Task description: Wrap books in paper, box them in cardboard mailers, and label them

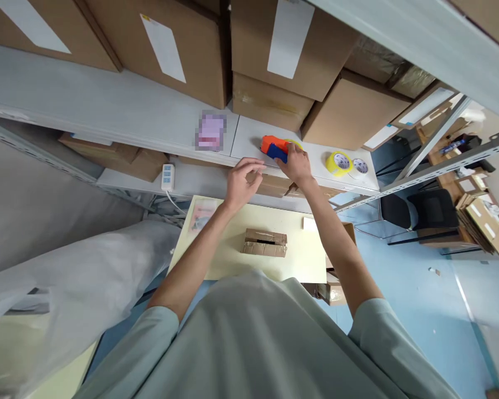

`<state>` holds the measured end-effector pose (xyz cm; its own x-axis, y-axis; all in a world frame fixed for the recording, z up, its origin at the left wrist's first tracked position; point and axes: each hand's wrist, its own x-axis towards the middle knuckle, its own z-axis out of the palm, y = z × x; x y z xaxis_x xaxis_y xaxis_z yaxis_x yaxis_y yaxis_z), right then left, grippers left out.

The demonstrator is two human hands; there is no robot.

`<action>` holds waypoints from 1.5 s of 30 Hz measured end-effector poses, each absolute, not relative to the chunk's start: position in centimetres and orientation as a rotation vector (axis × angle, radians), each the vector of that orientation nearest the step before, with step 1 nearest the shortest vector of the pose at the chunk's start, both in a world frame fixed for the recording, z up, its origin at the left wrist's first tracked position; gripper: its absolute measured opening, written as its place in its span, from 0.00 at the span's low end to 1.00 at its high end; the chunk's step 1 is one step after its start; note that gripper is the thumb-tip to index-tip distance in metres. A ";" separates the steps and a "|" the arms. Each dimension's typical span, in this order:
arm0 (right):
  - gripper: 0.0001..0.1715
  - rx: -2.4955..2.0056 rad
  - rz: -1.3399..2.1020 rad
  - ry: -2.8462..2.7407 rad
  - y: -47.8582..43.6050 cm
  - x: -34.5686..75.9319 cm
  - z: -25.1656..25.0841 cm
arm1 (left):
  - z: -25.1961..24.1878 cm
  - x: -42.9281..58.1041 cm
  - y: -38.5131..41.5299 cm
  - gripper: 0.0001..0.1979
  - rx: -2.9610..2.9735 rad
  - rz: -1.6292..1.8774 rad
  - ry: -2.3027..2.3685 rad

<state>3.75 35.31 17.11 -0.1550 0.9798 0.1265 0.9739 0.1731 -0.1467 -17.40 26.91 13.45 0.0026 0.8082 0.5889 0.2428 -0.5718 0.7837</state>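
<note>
My right hand point(298, 164) is closed around an orange and blue tape dispenser point(271, 145) on the grey shelf point(249, 136). Some yellow tape shows behind my fingers. My left hand point(243, 184) is a little to the left, in front of the shelf edge; its fingers are curved, with a gap between thumb and forefinger and nothing visible in it. Below both hands, a small brown cardboard box point(264, 250) lies on the pale yellow table point(228, 266), with a dark gap along its top.
Large cardboard boxes point(274, 102) line the back of the shelf. A yellow tape roll point(333, 164) and a white roll point(360, 168) stand to the right. A power strip point(168, 178) hangs at the left, its cord reaching the table. A black chair point(434, 209) stands farther right.
</note>
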 end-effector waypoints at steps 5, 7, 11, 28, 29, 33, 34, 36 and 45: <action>0.38 -2.229 0.004 -2.277 36.3 1.6 17.8 | 12.8 -18.6 25.2 0.08 1.722 1.646 1.085; 0.38 -2.254 -0.037 -2.286 35.6 1.3 18.0 | 12.2 -19.5 24.2 0.08 1.681 1.620 1.085; 0.39 -2.180 -0.099 -2.379 31.1 1.2 18.3 | 10.7 -21.8 21.9 0.11 1.598 1.597 1.087; 0.26 -1.526 -0.051 -2.702 11.1 1.0 17.3 | 9.6 -27.6 15.0 0.18 1.545 1.354 0.935; 0.26 -1.510 -0.035 -2.708 10.9 0.9 17.4 | 9.5 -27.6 15.1 0.17 1.564 1.347 0.911; 0.28 -1.536 0.057 -2.745 10.2 0.4 17.9 | 9.1 -27.5 15.1 0.10 1.576 1.311 0.862; 0.29 -1.566 0.085 -2.756 10.1 0.3 18.0 | 9.0 -27.5 14.9 0.10 1.563 1.293 0.866; 0.31 -1.639 0.148 -2.773 10.0 0.1 18.3 | 8.8 -27.6 14.6 0.11 1.523 1.247 0.887; 0.40 -2.216 0.598 -2.696 11.0 -3.5 19.8 | 4.4 -27.3 13.1 0.21 1.168 1.021 0.972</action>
